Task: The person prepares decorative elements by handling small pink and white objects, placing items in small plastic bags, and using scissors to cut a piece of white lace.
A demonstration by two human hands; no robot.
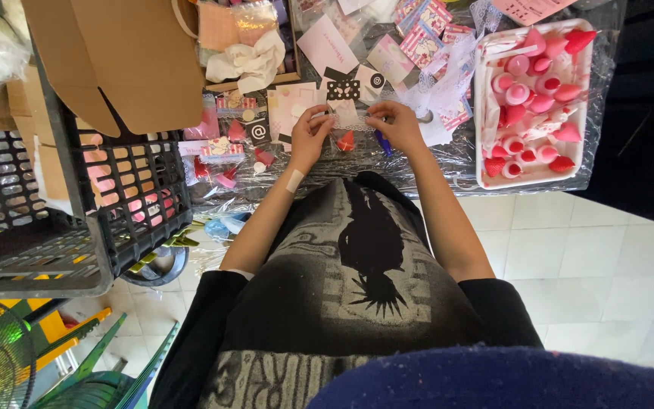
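Pinching a little clear plastic pouch (pixel 344 130) between both hands right now, head view looking straight down. My left hand (pixel 309 136) has its fingertips closed on the pouch's left top corner, and my right hand (pixel 395 125) grips the right top corner the same way, so the pouch hangs stretched between them over the crinkly cellophane-covered table (pixel 448 163). There's a small red cone-shaped piece (pixel 347 141) sitting inside it, just below my fingertips.

Handling-wise I'd guess it weighs basically nothing. The film looks thin, floppy and slick, so it probably wants to slide and fold on itself; holding it by the top edge at both corners seems like the sane spot, keeping the mouth taut. Squeezing the middle would likely just crumple it.

Something blue (pixel 384 142) pokes out under my right palm; can't tell what it is.

Off to the right of my right hand is a white tray (pixel 480 106) full of pink and red cones. Left of my left hand, a black crate (pixel 138 189) and cardboard box (pixel 126 53).
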